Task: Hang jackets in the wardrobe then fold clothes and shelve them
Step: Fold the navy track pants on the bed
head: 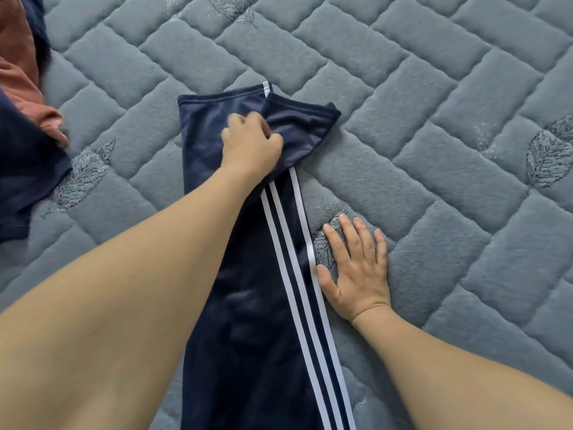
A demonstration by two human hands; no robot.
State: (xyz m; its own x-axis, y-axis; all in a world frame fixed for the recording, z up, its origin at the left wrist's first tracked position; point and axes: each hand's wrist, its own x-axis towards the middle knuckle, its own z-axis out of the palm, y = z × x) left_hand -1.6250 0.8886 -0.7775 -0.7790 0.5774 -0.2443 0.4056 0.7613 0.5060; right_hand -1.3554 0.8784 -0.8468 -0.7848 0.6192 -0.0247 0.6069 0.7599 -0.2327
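Navy track trousers (248, 321) with three white side stripes lie stretched lengthwise on a grey quilted bed cover (434, 150), leg ends pointing away from me. My left hand (251, 144) rests near the far leg hems, fingers curled and pinching a fold of the upper trouser leg. My right hand (355, 268) lies flat on the cover just right of the striped edge, fingers spread, thumb touching the outermost stripe.
At the far left edge lies a pile of other clothes: a rust-orange garment (21, 72) and a dark navy garment (24, 169). The grey quilted cover fills the rest of the view, with embroidered leaf patterns.
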